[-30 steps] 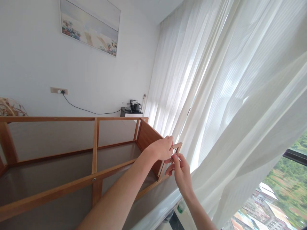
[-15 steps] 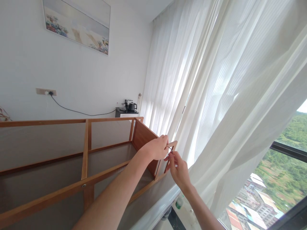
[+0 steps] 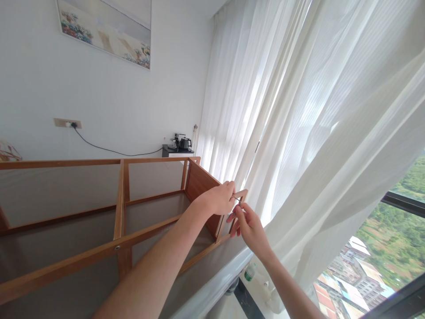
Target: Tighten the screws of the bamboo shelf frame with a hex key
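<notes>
A wooden frame (image 3: 83,261) with open panels lies in front of me, one solid brown board (image 3: 203,177) set across its right end. My left hand (image 3: 219,199) is closed over the frame's right end, its fingertips mostly hidden. Just to the right, my right hand (image 3: 246,220) pinches a thin metal hex key (image 3: 237,200) between thumb and forefinger, the other fingers loosely curled. The key reaches toward the frame's end beside my left fingers; its tip is hidden. A round metal bolt head (image 3: 117,248) shows in the near rail.
White curtains (image 3: 285,146) hang close on the right, beside a window. A kettle (image 3: 185,142) stands on a small cabinet at the back, its cord running to a wall socket (image 3: 67,123). A bottle (image 3: 249,271) stands low behind my right forearm.
The view has shifted slightly, so the frame sits a little higher. My right hand and the hex key have turned a little; my left hand keeps its place on the frame.
</notes>
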Demonstrator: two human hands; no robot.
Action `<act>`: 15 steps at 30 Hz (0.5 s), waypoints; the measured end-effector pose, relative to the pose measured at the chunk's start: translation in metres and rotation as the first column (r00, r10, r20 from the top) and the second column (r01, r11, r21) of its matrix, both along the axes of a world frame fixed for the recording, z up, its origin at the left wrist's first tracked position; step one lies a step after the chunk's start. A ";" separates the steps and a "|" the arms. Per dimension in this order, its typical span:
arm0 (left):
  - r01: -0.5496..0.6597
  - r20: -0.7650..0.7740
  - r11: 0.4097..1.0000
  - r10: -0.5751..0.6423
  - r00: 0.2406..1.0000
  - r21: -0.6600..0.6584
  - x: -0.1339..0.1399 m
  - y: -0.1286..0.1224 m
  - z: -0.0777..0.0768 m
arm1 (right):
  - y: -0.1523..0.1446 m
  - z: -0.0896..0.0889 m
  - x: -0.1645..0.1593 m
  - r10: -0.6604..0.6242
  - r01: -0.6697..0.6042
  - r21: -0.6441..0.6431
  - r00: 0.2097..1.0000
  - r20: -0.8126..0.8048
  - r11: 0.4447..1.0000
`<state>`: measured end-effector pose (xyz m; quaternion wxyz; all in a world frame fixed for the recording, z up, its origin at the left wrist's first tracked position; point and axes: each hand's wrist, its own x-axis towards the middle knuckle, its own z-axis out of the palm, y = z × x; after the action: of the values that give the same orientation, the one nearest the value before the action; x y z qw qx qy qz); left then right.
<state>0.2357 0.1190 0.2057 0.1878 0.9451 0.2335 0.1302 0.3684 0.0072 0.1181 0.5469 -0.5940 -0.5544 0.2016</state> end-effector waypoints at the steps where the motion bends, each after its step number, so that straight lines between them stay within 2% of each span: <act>1: -0.007 -0.005 1.000 0.007 1.000 -0.006 0.000 -0.001 0.001 | 0.001 -0.001 -0.003 0.019 -0.019 -0.001 0.998 -0.058 1.000; 4: -0.013 -0.008 1.000 0.013 1.000 -0.009 -0.001 -0.002 0.003 | 0.003 -0.001 -0.008 0.044 -0.043 0.008 0.986 -0.162 0.999; 9: -0.016 -0.009 1.000 0.016 1.000 -0.016 -0.001 -0.001 0.001 | 0.001 0.001 -0.013 0.026 -0.020 0.031 0.976 -0.218 0.999; 15: -0.009 0.012 1.000 0.009 1.000 -0.025 0.000 0.000 0.000 | -0.002 0.004 -0.020 0.000 -0.002 -0.007 0.952 -0.305 1.000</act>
<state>0.2359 0.1194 0.2058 0.2003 0.9409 0.2382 0.1338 0.3483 0.0054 0.1217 0.6236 -0.5574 -0.4631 0.2932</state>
